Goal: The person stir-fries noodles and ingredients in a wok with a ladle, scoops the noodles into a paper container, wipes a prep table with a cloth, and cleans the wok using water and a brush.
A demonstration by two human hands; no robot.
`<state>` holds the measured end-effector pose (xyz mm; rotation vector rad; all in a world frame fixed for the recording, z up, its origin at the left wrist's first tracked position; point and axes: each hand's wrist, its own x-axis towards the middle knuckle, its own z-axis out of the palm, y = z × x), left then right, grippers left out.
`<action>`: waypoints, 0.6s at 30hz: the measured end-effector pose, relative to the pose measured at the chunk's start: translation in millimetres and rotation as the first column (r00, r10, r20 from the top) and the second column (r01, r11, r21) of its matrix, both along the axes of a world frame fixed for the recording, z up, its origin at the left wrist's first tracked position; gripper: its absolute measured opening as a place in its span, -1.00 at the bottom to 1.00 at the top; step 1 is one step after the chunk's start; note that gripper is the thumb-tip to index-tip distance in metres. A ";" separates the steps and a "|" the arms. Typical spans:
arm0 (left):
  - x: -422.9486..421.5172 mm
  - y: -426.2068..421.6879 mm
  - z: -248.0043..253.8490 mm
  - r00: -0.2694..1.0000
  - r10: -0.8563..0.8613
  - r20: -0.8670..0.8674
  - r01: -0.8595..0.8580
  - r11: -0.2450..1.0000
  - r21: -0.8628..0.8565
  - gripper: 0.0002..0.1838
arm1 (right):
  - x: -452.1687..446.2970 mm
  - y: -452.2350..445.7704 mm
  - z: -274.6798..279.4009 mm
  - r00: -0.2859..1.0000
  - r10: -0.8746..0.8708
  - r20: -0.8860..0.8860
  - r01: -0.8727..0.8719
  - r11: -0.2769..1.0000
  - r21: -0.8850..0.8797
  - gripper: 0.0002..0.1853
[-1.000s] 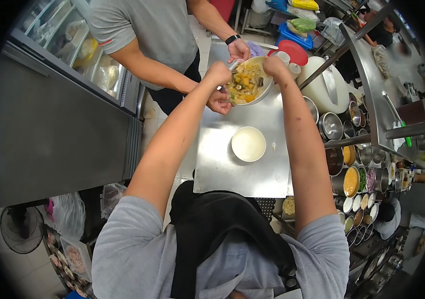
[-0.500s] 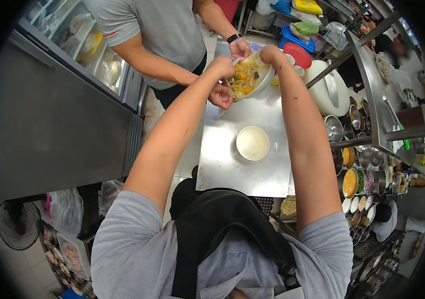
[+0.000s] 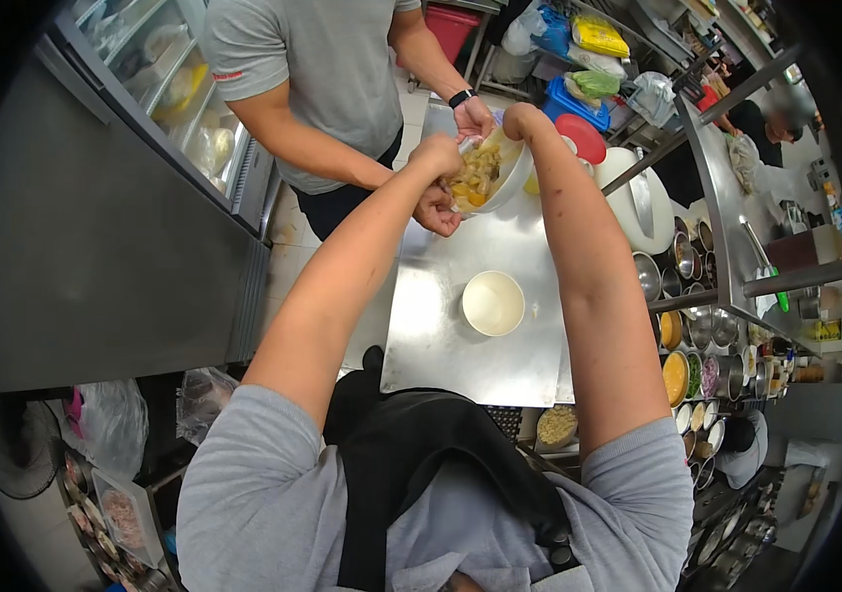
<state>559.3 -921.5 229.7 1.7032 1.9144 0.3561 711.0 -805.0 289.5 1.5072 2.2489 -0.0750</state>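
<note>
So your right hand (image 3: 527,120) had its grip clamped on the rim of the big white bowl (image 3: 513,185), tipped above the surface (image 3: 460,365), kinda glossy yellow-orange chunks (image 3: 475,184) inside. Your left hand (image 3: 435,158) was curled closed, couldn't tell on what.

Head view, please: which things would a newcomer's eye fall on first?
Probably the large white bowl of yellow-orange food, tilted at the table's far end among the wearer's and a co-worker's hands. Nearer, a smaller cream bowl stands alone on the shiny steel table. Beyond, to the right, a round red item stands out.
</note>
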 end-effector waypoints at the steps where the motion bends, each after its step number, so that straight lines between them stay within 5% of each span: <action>1: -0.1 1.0 -1.7 1.000 -0.019 -0.023 0.020 1.000 0.024 -0.77 | -1.8 3.2 -1.8 1.000 0.005 0.007 -0.005 1.000 0.002 -0.66; 11: -6.5 21.4 -25.9 0.976 -0.159 -0.151 0.168 0.985 0.050 -0.79 | -15.2 37.1 -16.4 0.997 -0.083 0.008 0.082 0.994 0.076 -0.67; 15: -7.9 19.8 -18.8 0.991 -0.111 -0.076 0.114 0.993 0.036 -0.79 | -24.9 41.0 -13.2 0.990 -0.129 0.056 0.124 0.988 0.088 -0.69; 18: -9.5 23.4 -14.4 0.982 -0.164 -0.095 0.157 0.984 -0.080 -0.66 | -36.2 23.4 -1.7 0.977 -0.212 -0.034 0.215 0.970 0.117 -0.63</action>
